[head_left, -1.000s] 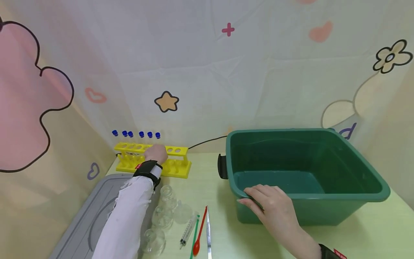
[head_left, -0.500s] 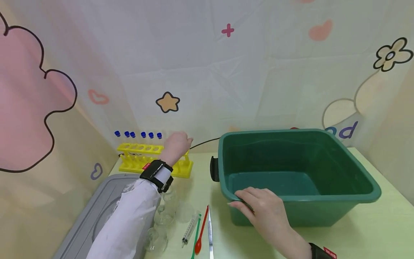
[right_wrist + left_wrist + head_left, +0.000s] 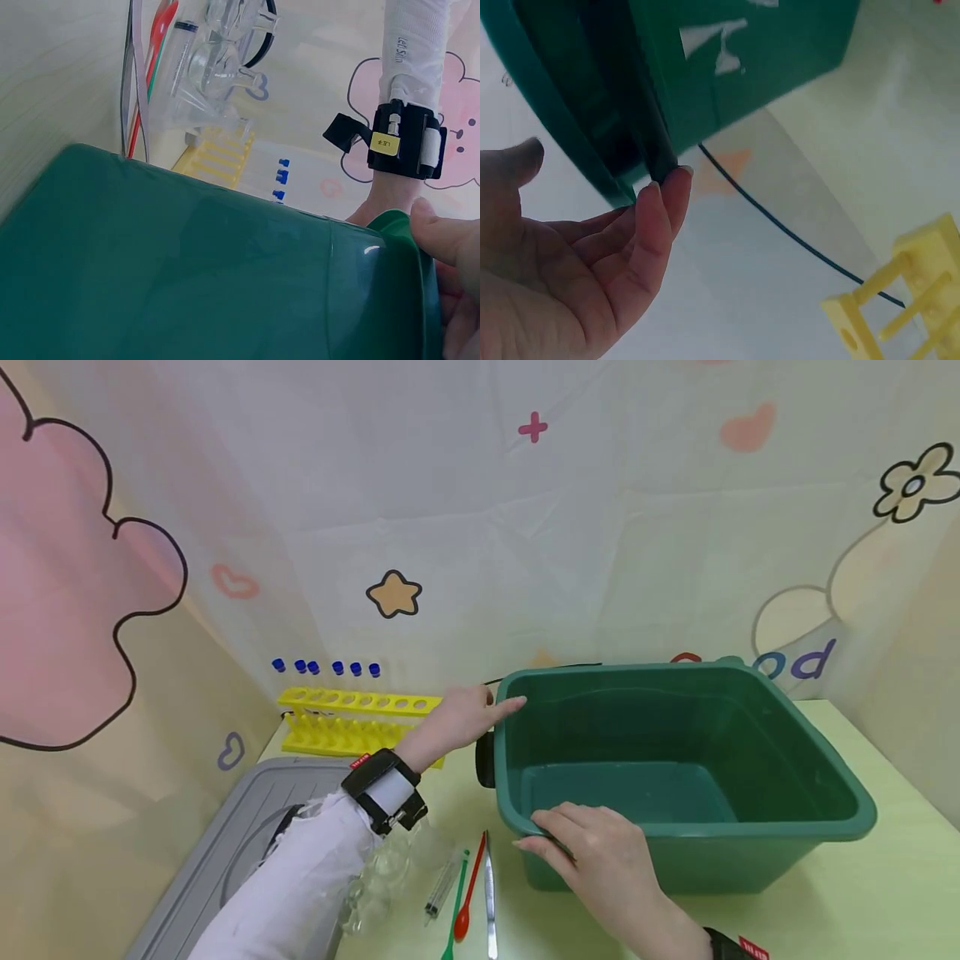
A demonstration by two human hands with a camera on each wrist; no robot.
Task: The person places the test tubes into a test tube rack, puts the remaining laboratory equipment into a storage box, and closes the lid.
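The tub [image 3: 675,832] sits on the desk [image 3: 840,910], right of the yellow rack [image 3: 341,741]; the right hand [image 3: 606,857] grips its near left corner; the left hand [image 3: 459,720] is relaxed, fingertips at the tub's black handle [image 3: 486,762]; a syringe [image 3: 441,889] and red spoon [image 3: 462,922] lie nearby.

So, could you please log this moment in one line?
left hand: touching green rectangular plastic tub | right hand: gripping its near-left rim
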